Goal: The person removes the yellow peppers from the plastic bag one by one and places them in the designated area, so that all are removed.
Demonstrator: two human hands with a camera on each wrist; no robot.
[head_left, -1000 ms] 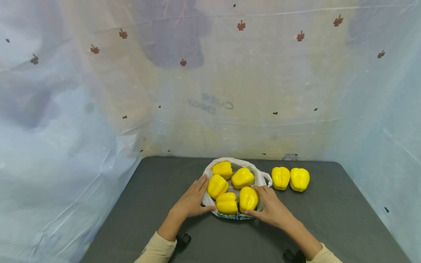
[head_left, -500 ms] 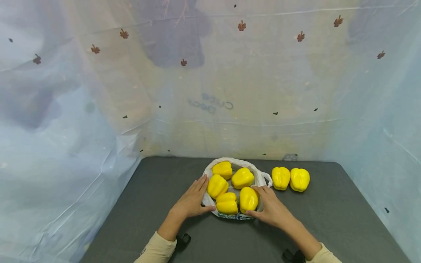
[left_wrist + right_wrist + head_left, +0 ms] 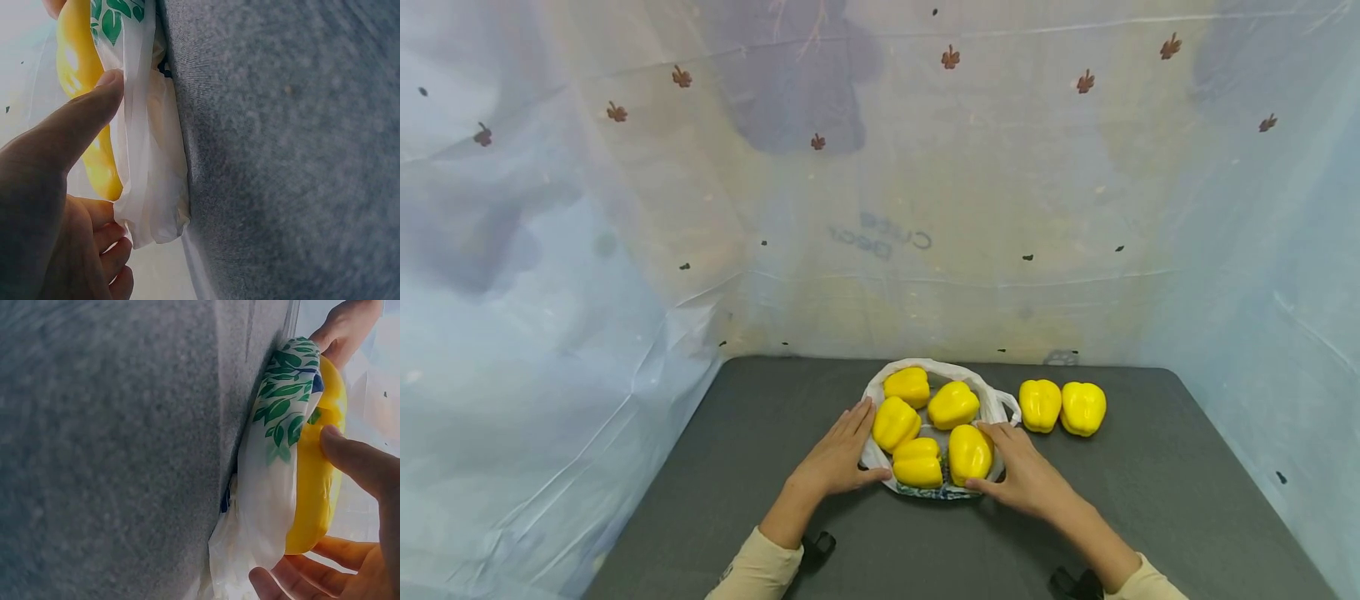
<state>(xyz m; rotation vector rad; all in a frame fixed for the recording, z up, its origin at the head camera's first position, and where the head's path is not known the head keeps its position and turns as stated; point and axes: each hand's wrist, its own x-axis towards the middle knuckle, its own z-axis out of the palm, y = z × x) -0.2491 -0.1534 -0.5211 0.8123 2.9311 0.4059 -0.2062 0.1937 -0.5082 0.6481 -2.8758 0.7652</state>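
Note:
A white plastic bag [image 3: 942, 367] with green leaf print lies with its mouth spread on the dark table. Inside it are several yellow bell peppers [image 3: 953, 406]. My left hand [image 3: 837, 454] rests along the bag's left side, fingers extended, thumb touching the near rim. My right hand [image 3: 1026, 475] holds the near-right bell pepper [image 3: 970, 455] between thumb and fingers at the bag's right edge. In the right wrist view, the thumb lies on this yellow bell pepper [image 3: 312, 500] and the fingers are at its lower end, beside the bag [image 3: 265, 481].
Two more yellow bell peppers [image 3: 1083, 409] stand side by side on the table [image 3: 1150, 500], right of the bag. A bag handle loop [image 3: 1012, 407] sticks out toward them. Behind and on both sides hangs a pale plastic sheet [image 3: 880, 208].
The near-right bell pepper and my right hand have shifted slightly to the right. My left hand and the other peppers stay put.

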